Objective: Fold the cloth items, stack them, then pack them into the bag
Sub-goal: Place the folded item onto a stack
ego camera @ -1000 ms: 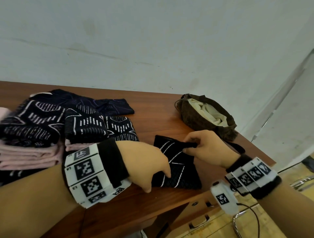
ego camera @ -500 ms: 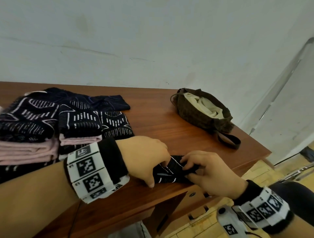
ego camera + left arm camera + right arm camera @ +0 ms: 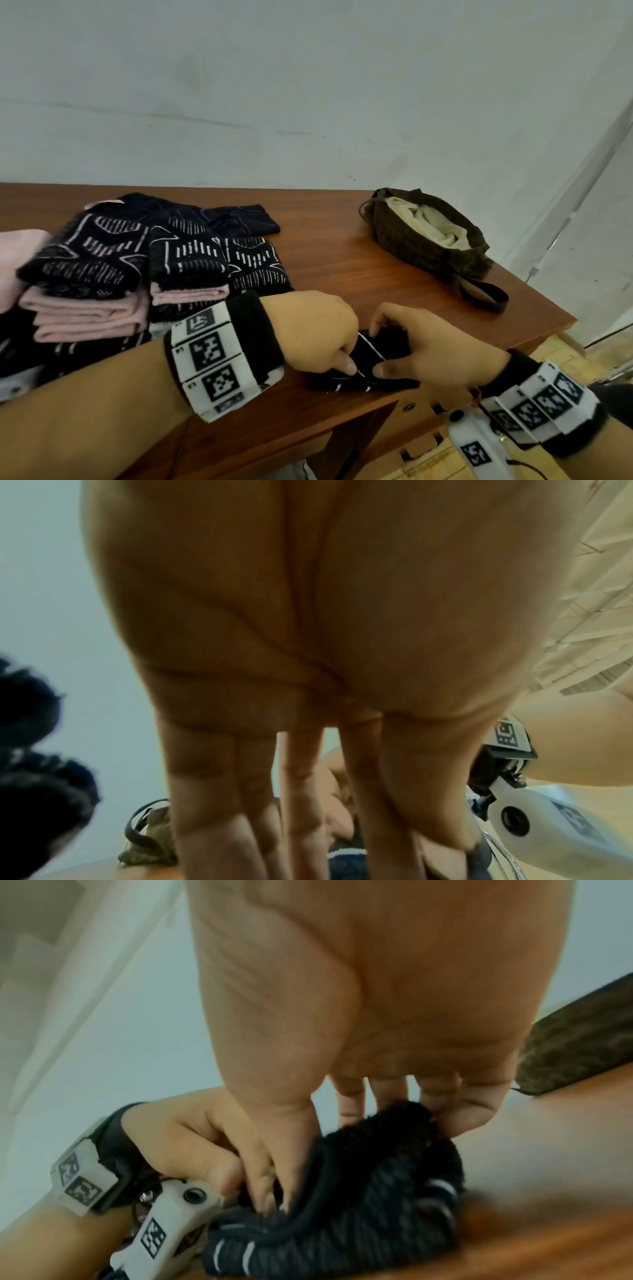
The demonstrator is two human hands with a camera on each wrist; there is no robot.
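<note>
Here, at the near edge of the wooden table (image 3: 342, 267), both hands work one small black cloth (image 3: 380, 353) with white lines. From the head view, the left hand (image 3: 315, 334) curls down onto the cloth's left side, its thumb tip against the fabric, while the right hand (image 3: 435, 353) covers the right side with the thumb at the front and the fingers hooked over the back. The cloth lies on the table, half hidden between them.

The right wrist view fills in what the head view hides: the right hand's fingers (image 3: 472, 1112) and thumb pinch a raised fold of the dark knit, and the left hand's thumb and fingertips nip the same cloth at its other edge. The left wrist view shows mostly the left palm, with its fingers (image 3: 205, 818) reaching downward toward the table; the fingertips are blurred there, and only a scrap of dark fabric shows between them.

Only the head view takes in the rest of the table. Farther along it toward the wall, to the right of the cloth, sits the brown bag (image 3: 428, 240), open, with pale lining showing. To the left of the cloth stand stacks of folded cloths (image 3: 137, 274), dark patterned pieces layered with pink ones.
</note>
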